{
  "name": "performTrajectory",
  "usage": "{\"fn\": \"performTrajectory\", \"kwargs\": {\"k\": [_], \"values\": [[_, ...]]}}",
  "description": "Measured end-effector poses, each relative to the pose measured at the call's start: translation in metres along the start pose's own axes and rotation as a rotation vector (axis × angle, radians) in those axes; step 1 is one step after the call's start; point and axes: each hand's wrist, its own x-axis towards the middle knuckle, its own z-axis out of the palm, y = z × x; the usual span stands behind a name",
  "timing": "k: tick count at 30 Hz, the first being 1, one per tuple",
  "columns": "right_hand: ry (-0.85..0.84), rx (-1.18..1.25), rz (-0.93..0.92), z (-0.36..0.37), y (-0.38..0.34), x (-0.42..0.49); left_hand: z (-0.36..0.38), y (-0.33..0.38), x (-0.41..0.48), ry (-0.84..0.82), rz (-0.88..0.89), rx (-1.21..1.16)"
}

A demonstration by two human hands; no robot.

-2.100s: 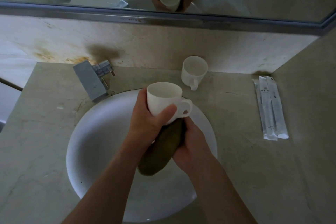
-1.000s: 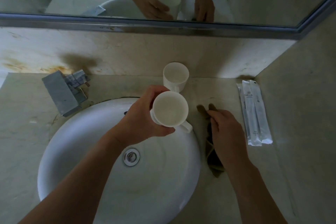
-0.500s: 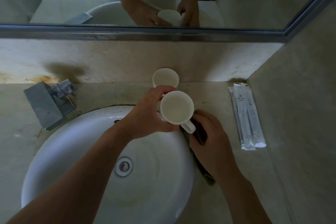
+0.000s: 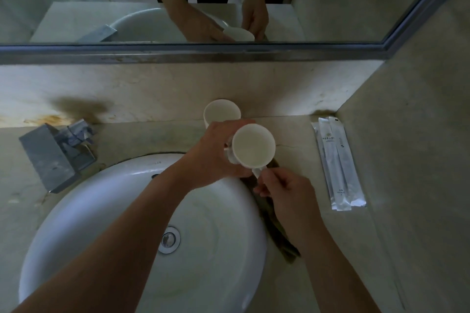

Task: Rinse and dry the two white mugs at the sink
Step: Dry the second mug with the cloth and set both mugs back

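White mug (image 4: 253, 146) sat mid-frame, wrapped in the left hand (image 4: 216, 152); the right hand (image 4: 287, 193) pinched its handle, likely to take it over the cloth (image 4: 277, 231).

Faint lettering is showing on the far rim of the white basin (image 4: 152, 163), too small to read. The sachets (image 4: 337, 162) lying at the right are carrying a round logo and print, also unreadable.

Two upright white mugs (image 4: 253, 149) (image 4: 221, 111)
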Motion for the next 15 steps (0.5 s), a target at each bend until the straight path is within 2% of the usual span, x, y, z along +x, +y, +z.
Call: {"fn": "performTrajectory", "kwargs": {"k": [3,5,7,9,12,15], "values": [[0.051,0.097,0.016,-0.002,-0.013,0.016,-0.001,-0.007,0.004,0.115,-0.053,0.011],[0.087,0.144,0.031,-0.001,-0.016,0.028,0.000,-0.011,0.001,0.260,-0.130,0.022],[0.117,0.150,0.055,0.001,-0.014,0.041,0.001,-0.008,-0.004,0.446,-0.285,0.003],[0.124,0.138,0.096,0.006,-0.012,0.054,0.007,-0.008,-0.006,0.546,-0.457,-0.043],[0.128,0.147,0.154,0.015,-0.013,0.065,0.020,-0.015,-0.003,0.467,-0.599,-0.146],[0.142,0.163,0.172,0.022,-0.015,0.073,0.032,-0.018,0.001,0.414,-0.615,-0.186]]}}
